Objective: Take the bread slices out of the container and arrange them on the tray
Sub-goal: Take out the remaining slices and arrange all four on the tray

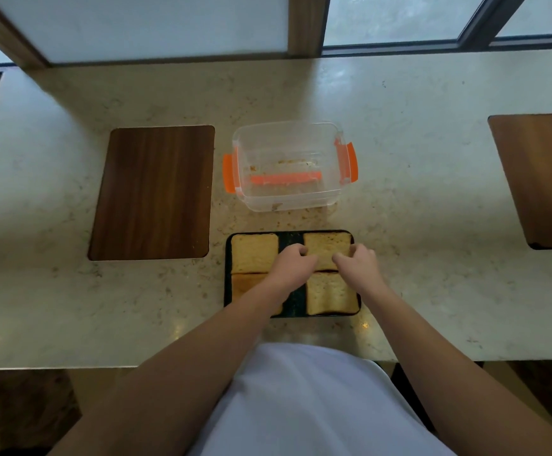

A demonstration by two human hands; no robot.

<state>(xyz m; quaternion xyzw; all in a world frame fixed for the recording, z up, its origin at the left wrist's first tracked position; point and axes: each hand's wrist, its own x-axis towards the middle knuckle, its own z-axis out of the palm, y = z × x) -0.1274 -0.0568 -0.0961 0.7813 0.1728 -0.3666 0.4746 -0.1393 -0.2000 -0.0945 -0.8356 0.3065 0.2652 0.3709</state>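
A dark rectangular tray [291,240] lies on the counter near its front edge, with several bread slices flat on it. One slice [254,252] is at the far left, one [329,292] at the near right, and one [241,284] at the near left is partly hidden by my left forearm. My left hand [292,261] and my right hand [357,260] both pinch the edges of the far-right slice [325,246], which rests on the tray. Behind the tray stands the clear plastic container [288,192] with orange clips, holding only crumbs.
A dark wooden board [154,192] is set into the pale stone counter left of the container. Another wooden board [544,179] lies at the far right. Crumbs are scattered between container and tray. Windows run along the back edge.
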